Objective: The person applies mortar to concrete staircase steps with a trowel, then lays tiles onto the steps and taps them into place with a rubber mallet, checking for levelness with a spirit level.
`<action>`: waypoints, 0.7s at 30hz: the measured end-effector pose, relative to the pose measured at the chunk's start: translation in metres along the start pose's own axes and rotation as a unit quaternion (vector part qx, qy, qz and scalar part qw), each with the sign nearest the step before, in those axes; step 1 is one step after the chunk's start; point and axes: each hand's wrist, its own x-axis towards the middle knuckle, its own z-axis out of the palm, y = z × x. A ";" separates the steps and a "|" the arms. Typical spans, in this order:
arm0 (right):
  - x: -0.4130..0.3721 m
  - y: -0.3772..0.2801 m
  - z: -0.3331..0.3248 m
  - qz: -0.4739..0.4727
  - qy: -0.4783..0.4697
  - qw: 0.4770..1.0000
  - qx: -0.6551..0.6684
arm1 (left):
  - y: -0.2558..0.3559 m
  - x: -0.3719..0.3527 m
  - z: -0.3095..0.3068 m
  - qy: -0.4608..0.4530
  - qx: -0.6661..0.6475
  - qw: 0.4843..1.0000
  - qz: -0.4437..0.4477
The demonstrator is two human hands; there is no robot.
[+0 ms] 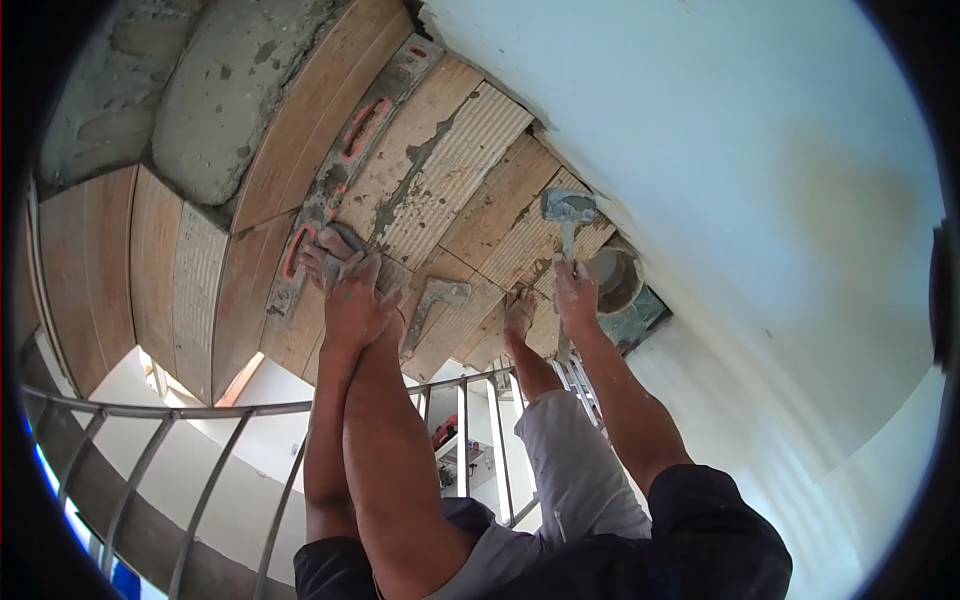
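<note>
My right hand (pixel 575 295) is wrapped round the handle of a mallet (pixel 568 206), whose grey, mortar-smeared head points up toward the wall. My left hand (pixel 352 295) is over the lower end of a spirit level (pixel 345 165) with orange-rimmed openings. Its fingers are bent against a dark grey, rounded thing (pixel 347 236), partly hidden, that I cannot make out. Between my hands, an L-shaped, mortar-covered tool (pixel 440 294) lies on the wood-look tiles (pixel 490 215). My right foot (pixel 520 310) is on the tiles; my left foot is mostly hidden behind my left hand.
A round bucket (pixel 615 278) stands beside the white wall (pixel 720 180) at right. Rough cement steps (pixel 225 110) show at upper left, next to tiled ones (pixel 90 270). A curved metal railing (pixel 240 408) runs below, with a drop showing through its bars.
</note>
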 end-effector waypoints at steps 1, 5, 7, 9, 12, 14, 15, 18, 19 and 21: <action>-0.006 0.000 0.000 0.026 -0.012 1.000 0.008 | -0.001 0.001 0.004 -0.001 0.000 1.000 -0.009; -0.027 -0.019 0.014 0.074 -0.035 0.997 0.006 | -0.014 0.012 0.027 0.057 -0.117 0.988 -0.078; -0.033 -0.017 0.016 0.062 -0.047 0.997 -0.018 | -0.016 0.005 0.029 0.103 -0.161 0.978 -0.084; -0.031 -0.007 0.018 0.025 -0.057 0.996 -0.061 | -0.010 0.002 0.029 0.116 -0.096 0.987 -0.058; -0.030 -0.003 0.021 -0.013 -0.074 0.993 -0.092 | -0.003 -0.004 0.027 0.062 -0.108 0.988 -0.095; -0.031 -0.014 0.027 -0.013 -0.092 0.992 -0.080 | -0.003 -0.004 0.028 0.064 -0.089 0.989 -0.103; -0.031 -0.018 0.027 -0.010 -0.099 0.993 -0.061 | -0.004 -0.004 0.028 0.062 -0.071 0.990 -0.102; -0.028 -0.020 0.030 -0.002 -0.109 0.993 -0.035 | -0.003 -0.006 0.028 0.053 -0.023 0.994 -0.090; -0.026 -0.021 0.029 0.003 -0.109 0.994 -0.026 | -0.002 -0.006 0.028 0.054 -0.024 0.994 -0.093; -0.028 -0.026 0.026 0.006 -0.111 0.992 -0.058 | 0.000 -0.007 0.026 0.072 -0.019 0.995 -0.066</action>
